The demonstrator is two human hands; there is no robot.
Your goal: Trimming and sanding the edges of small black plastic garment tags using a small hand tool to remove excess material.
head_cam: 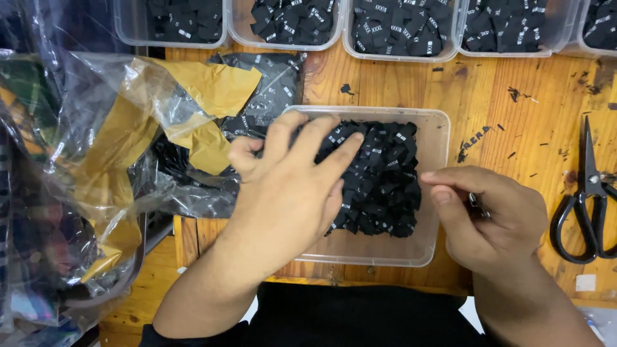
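Note:
A clear plastic tub (434,138) sits on the wooden table, filled with small black fabric labels (385,173) marked in white. My left hand (289,189) lies flat over the tub's left side, fingers spread on the labels, holding nothing I can see. My right hand (491,215) hovers at the tub's right edge with its fingers curled in; a small dark thing shows between them, too hidden to name.
Several clear tubs (398,29) of black labels line the far edge. Black scissors (588,193) lie at the right. A crumpled plastic bag (96,160) with yellow paper and more labels fills the left. The wooden table (514,115) carries scraps.

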